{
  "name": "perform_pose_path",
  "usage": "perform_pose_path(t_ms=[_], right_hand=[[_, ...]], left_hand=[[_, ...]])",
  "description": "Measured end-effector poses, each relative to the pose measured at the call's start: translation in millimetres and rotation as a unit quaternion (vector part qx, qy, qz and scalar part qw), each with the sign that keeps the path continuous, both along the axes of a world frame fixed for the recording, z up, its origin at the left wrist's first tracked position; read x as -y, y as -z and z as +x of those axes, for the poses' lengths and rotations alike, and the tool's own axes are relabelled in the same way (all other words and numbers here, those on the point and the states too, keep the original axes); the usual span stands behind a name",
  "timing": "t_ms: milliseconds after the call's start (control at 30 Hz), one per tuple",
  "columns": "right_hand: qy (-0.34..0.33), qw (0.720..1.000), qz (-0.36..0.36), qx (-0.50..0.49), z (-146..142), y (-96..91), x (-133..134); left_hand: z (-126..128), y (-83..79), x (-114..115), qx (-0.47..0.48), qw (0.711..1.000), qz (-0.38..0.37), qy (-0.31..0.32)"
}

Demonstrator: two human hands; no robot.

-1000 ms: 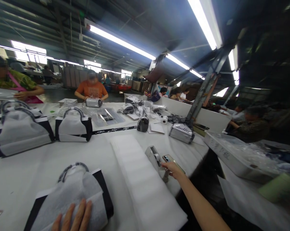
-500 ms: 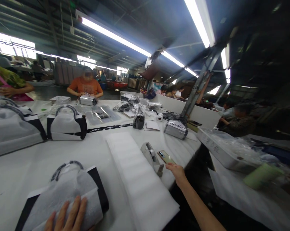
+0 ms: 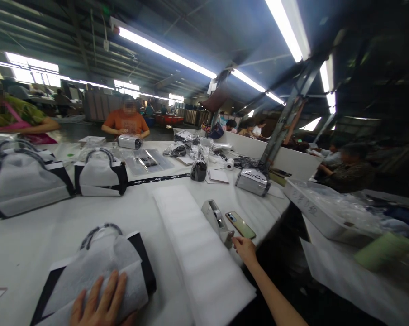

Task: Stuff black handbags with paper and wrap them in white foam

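In the head view, the left hand lies palm down with fingers a little spread, pressing on the front of a handbag in a white wrapping sheet, without gripping it. The bag's dark looped handles stand beyond those fingertips. The likely trouble here is the sheet: it seems thin and loose, so a sideways push of the palm could wrinkle or tear it, and lifting the palm could let the front flap spring open. Leaning harder could also dent the bag's front if it is soft.

The right hand, well to the right of the left one, has its fingertips drawn narrowly together at the near end of a desktop tape dispenser. Whether a strip of tape sits between them is too small to tell. The dispenser stands just beyond and left of this hand; if it is light, a sharp tug could drag it, and careless fingers could meet the cutter, if it lies at that end.

A smartphone lies just beyond the right hand, near the table's edge; a stray knuckle or sliding dispenser could knock it off.

Between the hands runs a stack of white foam sheets. Any tape carried leftward from the right hand would pass over it, and could catch on the top sheet or fold onto itself before reaching the bag.
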State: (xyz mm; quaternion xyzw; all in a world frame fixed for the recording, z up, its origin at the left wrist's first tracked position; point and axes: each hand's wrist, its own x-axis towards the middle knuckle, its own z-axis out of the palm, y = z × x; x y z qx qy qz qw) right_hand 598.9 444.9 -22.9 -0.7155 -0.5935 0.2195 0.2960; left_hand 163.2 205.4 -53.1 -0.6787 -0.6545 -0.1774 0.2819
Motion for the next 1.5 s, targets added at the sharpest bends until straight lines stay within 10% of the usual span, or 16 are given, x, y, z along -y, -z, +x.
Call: perform_pose_path(t_ms=[433, 633, 733, 833, 967, 1100, 1500], right_hand=[[-0.039, 0.982, -0.003, 0.183, 13.0, -17.7, 30.9], [-0.213, 0.947, 0.029, 0.237, -61.0, -107.1, 19.6], [-0.438, 0.881, 0.051, 0.174, -154.1, -167.0, 43.5], [-0.656, 0.745, 0.011, 0.125, -238.9, -204.5, 69.1], [-0.808, 0.570, 0.003, 0.149, -310.6, -206.7, 71.7], [-0.847, 0.457, 0.049, 0.266, -352.0, -181.8, 56.2], [-0.829, 0.347, 0.105, 0.425, -407.2, -143.0, 45.9]], left_hand=[[5.0, -31.7, 1.8, 0.034, 0.998, -0.042, -0.030], [7.6, -42.4, 2.4, 0.056, 0.995, -0.070, -0.054], [7.7, -44.0, 3.7, 0.063, 0.994, -0.077, -0.051], [7.1, -44.7, 4.0, 0.067, 0.993, -0.081, -0.052], [6.0, -43.0, 2.2, 0.069, 0.993, -0.076, -0.052], [4.4, -41.3, 0.1, 0.069, 0.995, -0.056, -0.055], [7.4, -30.0, -7.3, 0.091, 0.993, -0.035, -0.061]])
